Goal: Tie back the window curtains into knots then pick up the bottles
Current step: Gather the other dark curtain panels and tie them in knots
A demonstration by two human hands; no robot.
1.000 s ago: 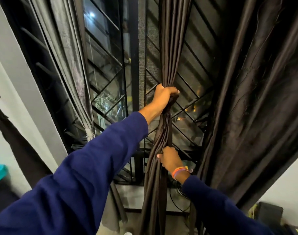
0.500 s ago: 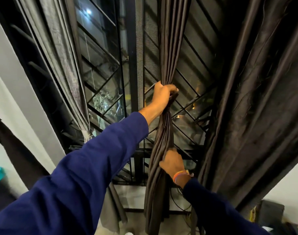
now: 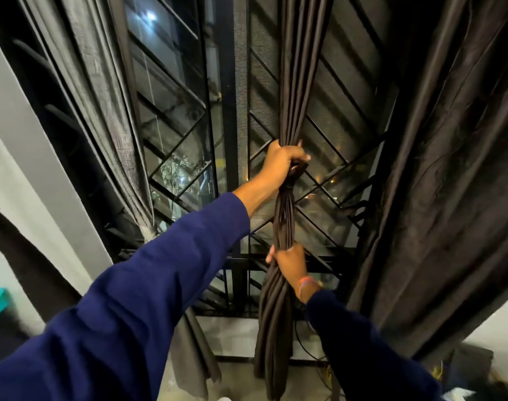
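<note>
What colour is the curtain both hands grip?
Dark brown curtain, bunched into a rope; head view shows it.

you're in a dim room w/ night outside the window grille (image 3: pixel 186 157); small warm lights glint thru the glass low right, one white glare spot up top left. soft indoor light from behind you lights the blue sleeves (image 3: pixel 148 299) evenly, no hard shadows. dark curtain (image 3: pixel 449 169) on the right loses fold detail. wide-angle bends the frame edges; lower corners look soft.
</note>
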